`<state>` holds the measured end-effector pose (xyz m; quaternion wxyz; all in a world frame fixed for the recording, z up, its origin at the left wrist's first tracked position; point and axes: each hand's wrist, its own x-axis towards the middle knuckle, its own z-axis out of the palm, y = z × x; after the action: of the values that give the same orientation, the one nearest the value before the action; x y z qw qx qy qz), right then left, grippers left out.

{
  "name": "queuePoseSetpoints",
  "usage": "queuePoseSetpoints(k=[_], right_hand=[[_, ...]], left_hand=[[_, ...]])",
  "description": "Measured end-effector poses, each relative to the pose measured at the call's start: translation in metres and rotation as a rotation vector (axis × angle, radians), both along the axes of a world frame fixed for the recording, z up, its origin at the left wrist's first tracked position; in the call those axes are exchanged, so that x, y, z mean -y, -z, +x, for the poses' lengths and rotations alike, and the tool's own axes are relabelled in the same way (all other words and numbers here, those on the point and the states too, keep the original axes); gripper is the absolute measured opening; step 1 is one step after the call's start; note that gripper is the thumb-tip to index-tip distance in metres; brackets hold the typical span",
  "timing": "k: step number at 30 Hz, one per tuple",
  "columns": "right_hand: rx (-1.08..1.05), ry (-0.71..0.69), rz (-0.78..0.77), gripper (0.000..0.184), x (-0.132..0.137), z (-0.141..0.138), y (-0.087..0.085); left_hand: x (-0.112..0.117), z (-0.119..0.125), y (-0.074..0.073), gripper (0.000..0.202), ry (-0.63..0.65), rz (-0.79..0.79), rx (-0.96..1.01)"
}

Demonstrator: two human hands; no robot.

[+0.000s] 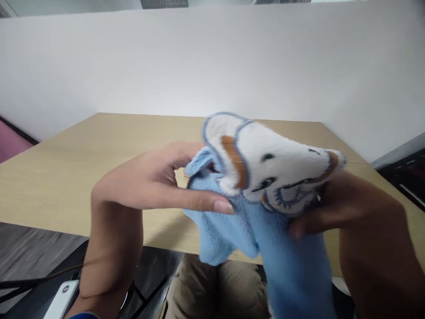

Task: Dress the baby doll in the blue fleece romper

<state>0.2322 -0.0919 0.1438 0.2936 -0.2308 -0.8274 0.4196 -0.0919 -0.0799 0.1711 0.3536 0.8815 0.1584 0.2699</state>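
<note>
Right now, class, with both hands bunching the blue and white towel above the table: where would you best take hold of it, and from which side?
Probably the loose blue end of the towel, from below and the right. It hangs free past the table edge, while the left hand and right hand already cover the bunched white top.

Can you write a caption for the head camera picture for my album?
Left hand and right hand hold a blue and white towel above a wooden table.
</note>
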Motion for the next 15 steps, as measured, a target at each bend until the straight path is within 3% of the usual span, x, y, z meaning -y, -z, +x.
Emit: queuePoseSetpoints(k=[3, 5, 9, 13, 15], right_hand=[[0.249, -0.287, -0.123, 0.044, -0.029, -0.013, -0.001], [0.305, -0.393, -0.076, 0.038, -0.045, -0.023, 0.003], [0.154, -0.31, 0.073, 0.026, -0.056, -0.031, 0.01], [-0.006, -0.195, -0.096, 0.024, -0.052, -0.028, 0.012], [0.051, -0.177, -0.139, 0.03, -0.053, -0.03, 0.016]], left_hand=[[-0.022, 0.01, -0.003, 0.024, 0.083, 0.029, 0.086], [-0.036, 0.015, -0.001, 0.017, 0.017, -0.047, 0.1], [-0.061, 0.008, 0.003, 0.017, 0.064, -0.196, -0.059], [-0.075, -0.004, 0.013, 0.014, 0.162, -0.132, -0.16], [-0.081, -0.006, 0.022, 0.019, 0.094, -0.098, -0.052]])
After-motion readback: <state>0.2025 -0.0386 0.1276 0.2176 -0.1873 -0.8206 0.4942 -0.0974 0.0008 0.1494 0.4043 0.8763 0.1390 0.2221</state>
